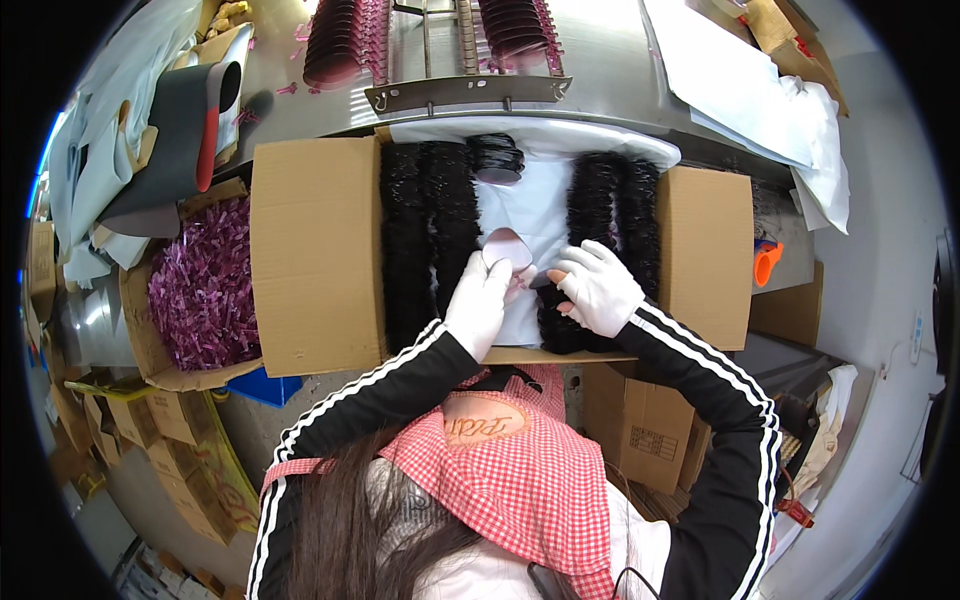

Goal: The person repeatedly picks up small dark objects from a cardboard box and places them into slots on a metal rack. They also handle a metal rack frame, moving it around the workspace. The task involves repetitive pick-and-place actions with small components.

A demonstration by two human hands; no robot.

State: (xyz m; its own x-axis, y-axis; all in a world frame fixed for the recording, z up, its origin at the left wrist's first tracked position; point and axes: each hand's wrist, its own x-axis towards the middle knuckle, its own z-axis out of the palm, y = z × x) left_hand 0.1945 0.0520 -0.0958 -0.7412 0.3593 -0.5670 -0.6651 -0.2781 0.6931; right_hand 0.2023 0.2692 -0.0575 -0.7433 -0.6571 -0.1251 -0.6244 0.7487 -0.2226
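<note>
the gloved left hand [478, 308] pinches a pale round lens [507, 249] over white paper [540, 205] in the middle of the brown box [315, 255]; the gloved right hand [600, 288] curls just right of it; one cannot tell if it pinches anything; black stacks [452, 220] sit left and right; pink bits [200, 290] lie heaped farther left.

Left hand [476, 305] and right hand [603, 293] angle inward, gloved.

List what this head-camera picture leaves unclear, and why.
Head view throughout:
Pale disc: lower part covered by left hand.
Dark piece beside right hand: too small to identify.
Metal rack: far end cut off by upper edge.
Cardboard box: floor hidden by white sheet and black stacks.
</note>
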